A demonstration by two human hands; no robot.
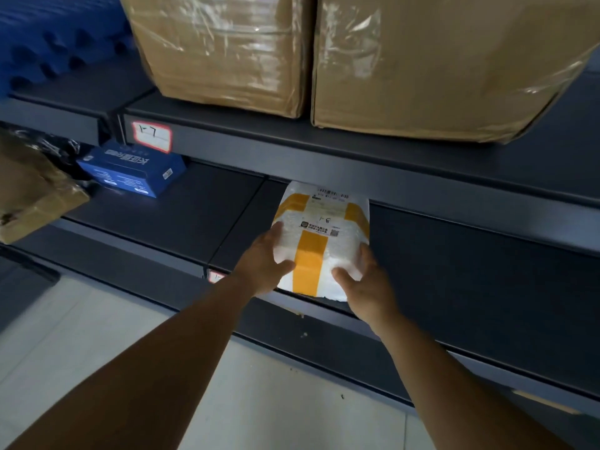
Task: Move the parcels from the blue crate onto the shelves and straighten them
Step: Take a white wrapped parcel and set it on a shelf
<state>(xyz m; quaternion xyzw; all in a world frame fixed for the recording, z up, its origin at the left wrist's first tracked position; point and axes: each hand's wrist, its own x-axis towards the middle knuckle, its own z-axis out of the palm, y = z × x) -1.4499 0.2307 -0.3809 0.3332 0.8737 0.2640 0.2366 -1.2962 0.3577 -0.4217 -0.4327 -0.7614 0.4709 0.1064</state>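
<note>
A white parcel (321, 232) crossed with yellow tape and bearing a shipping label lies on the lower dark shelf (194, 216), its near end over the shelf's front edge. My left hand (264, 264) grips its near left corner, thumb on top. At the near right corner my right hand (365, 280) holds it the same way. The blue crate is out of view.
Two large taped cardboard boxes (227, 50) (438, 66) stand on the upper shelf (324, 147). A blue carton (136, 170) and a brown parcel (32, 193) sit at the left of the lower shelf. Blue foam (55, 43) lies at top left. Pale floor tiles (97, 336) lie below.
</note>
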